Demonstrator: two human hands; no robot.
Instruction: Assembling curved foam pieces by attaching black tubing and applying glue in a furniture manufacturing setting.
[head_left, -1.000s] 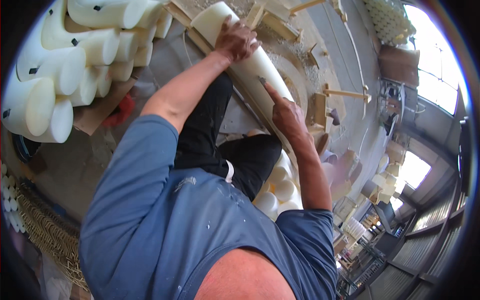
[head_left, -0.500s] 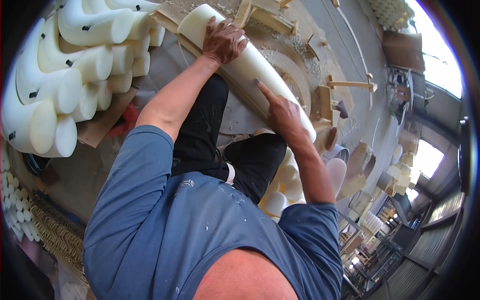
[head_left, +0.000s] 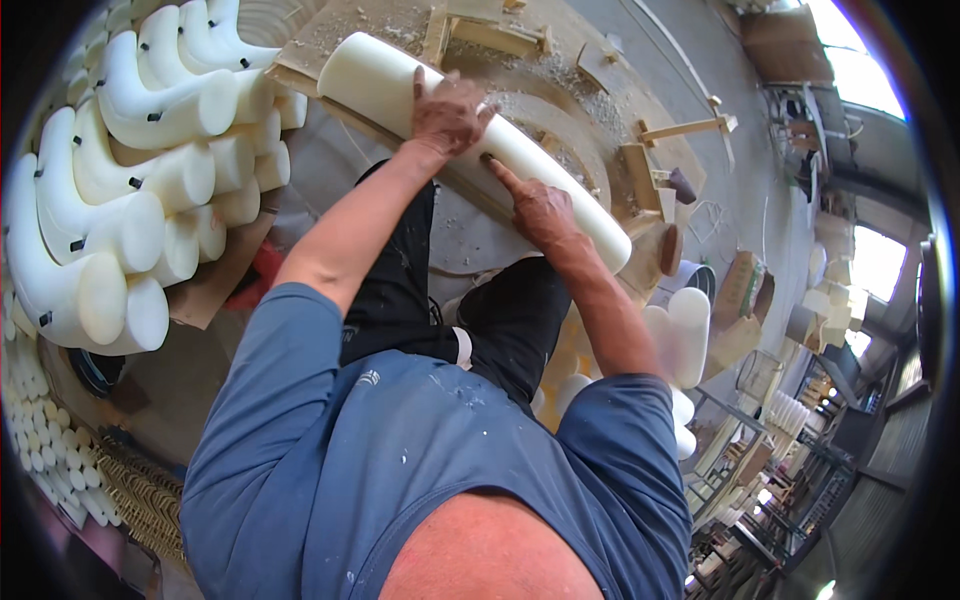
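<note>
A long, rounded white foam piece point(head_left: 368, 78) lies slantwise across the near edge of a wooden work board point(head_left: 325, 35), in front of my knees. My left hand point(head_left: 452, 115) rests on top of it, fingers spread and somewhat blurred. Lower along the same piece, my right hand point(head_left: 545, 212) points its index finger at a small dark spot point(head_left: 487, 157) on the foam, the tip touching or nearly touching it. The other right fingers are curled and partly hidden. Whether the spot is an insert or a hole cannot be told.
Bent white foam pieces point(head_left: 130, 215) with small black tabs are stacked at my left. Wooden blocks point(head_left: 500, 35) and pale shavings lie on the board behind the foam. A wooden arm point(head_left: 685, 128) juts out at its right, and cartons point(head_left: 745, 285) stand beyond. More white foam point(head_left: 690, 325) lies beside my right elbow.
The foam piece has shifted left, its far end also coming nearer to me. Both hands have moved with it, and the right index finger stays at the dark spot.
</note>
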